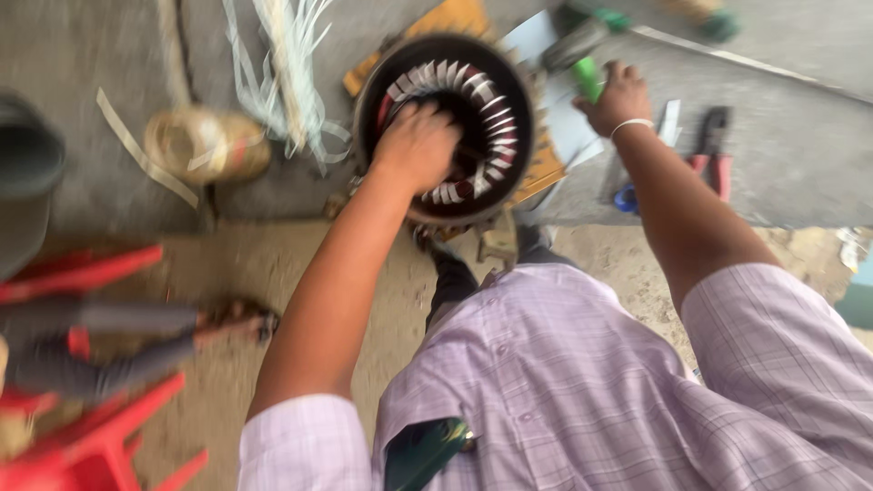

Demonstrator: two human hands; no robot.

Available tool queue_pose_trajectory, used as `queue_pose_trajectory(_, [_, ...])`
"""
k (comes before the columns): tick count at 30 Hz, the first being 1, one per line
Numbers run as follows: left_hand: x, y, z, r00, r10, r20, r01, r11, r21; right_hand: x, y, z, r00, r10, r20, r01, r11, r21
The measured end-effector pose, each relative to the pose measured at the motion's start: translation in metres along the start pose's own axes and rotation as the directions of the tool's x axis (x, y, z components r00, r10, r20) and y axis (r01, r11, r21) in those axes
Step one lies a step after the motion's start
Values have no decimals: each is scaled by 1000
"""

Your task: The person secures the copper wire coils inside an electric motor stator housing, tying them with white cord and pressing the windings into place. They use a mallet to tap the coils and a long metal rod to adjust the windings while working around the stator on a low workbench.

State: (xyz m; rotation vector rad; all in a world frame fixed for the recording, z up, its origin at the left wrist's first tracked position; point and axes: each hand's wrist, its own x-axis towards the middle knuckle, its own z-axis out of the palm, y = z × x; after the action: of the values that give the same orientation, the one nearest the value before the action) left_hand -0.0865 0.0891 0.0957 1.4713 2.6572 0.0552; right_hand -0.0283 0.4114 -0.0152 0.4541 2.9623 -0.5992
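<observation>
The left hand [420, 144] is pressed, fingers curled, into the bore of a motor stator [446, 127] set on the concrete slab [800, 155]; a green-handled tool [588, 79] is gripped by the right hand [618, 98]. Red-handled pliers [714, 150] are seen nearby.

**Even daylight, heavy motion blur**

Soft, flat daylight fills the view, bright but not harsh, with no clear single source. Shadows are faint; the darkest patch sits inside the round motor stator [446, 127], under the left hand [416, 145]. No glare shows, though the pale strips [286, 82] near the top wash out towards white. Motion blur smears almost everything: the right hand [618, 98], the pliers [711, 150] and the red stool [86, 436] all have streaked edges. The checked shirt [582, 382] close to the camera is the sharpest area.
</observation>
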Motion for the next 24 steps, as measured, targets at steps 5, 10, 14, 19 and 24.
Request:
queue_pose_trajectory(5, [-3, -2, 26, 994, -72, 86, 77, 995, -62, 19, -12, 27, 995, 86, 46, -82, 993, -80])
queue_pose_trajectory(10, [14, 0, 20, 997, -41, 71, 43, 999, -24, -3, -16, -5, 991, 134, -6, -132, 980, 150])
queue_pose_trajectory(14, [27, 2, 8, 977, -9, 214, -6, 998, 68, -121, -54, -80, 964, 262, 37, -182, 557, 810])
queue_pose_trajectory(19, [22, 8, 7, 996, -59, 72, 55, 997, 60, -221, -113, -106, 815, -462, -350, 575, 722, 386])
queue_pose_trajectory(24, [23, 8, 9, 998, -56, 23, 53, 995, 90, -224, -122, -101, 750, -583, -312, 625, 779, 45])
